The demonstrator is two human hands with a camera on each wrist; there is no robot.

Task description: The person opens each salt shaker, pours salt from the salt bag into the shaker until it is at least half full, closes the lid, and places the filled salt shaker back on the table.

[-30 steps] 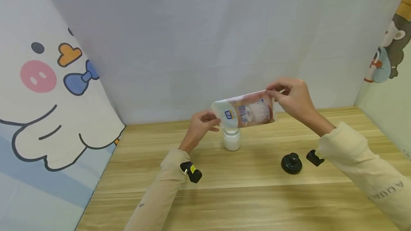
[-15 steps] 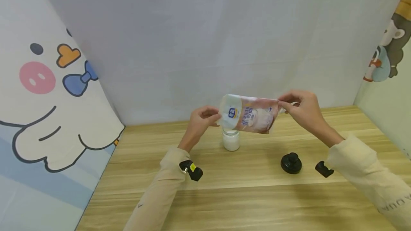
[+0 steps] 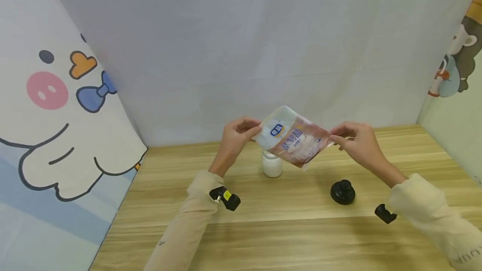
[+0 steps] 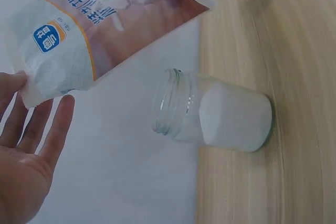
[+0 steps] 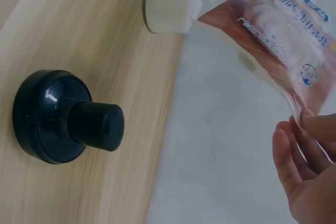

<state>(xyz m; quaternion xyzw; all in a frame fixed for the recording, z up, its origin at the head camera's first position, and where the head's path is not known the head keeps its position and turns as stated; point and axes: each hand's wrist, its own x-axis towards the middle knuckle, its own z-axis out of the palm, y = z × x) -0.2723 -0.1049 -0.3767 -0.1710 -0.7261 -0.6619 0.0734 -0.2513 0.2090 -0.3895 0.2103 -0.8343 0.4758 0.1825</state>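
Observation:
A pink and pale-blue salt bag (image 3: 295,139) hangs tilted in the air between my two hands. My left hand (image 3: 236,142) pinches one corner of it between thumb and fingers; in the left wrist view the other fingers are spread below. At the opposite end, my right hand (image 3: 355,142) pinches another corner. Behind the bag in the head view stands an uncovered glass jar (image 4: 231,114), upright on the table and more than half full of white grains. The bag overlaps the jar's mouth in the head view, but the left wrist view shows it apart from the jar.
On the wood-grain table (image 3: 286,237), a round black lid (image 3: 343,192) with a knob lies right of the jar, knob up. A pale cloth wall (image 3: 241,53) rises behind the table. Cartoon-printed panels (image 3: 45,137) flank it on both sides.
My right hand has moved down and to the right, lowering its end of the bag. The bag has turned so its printed front tilts down to the right. My left hand has risen slightly.

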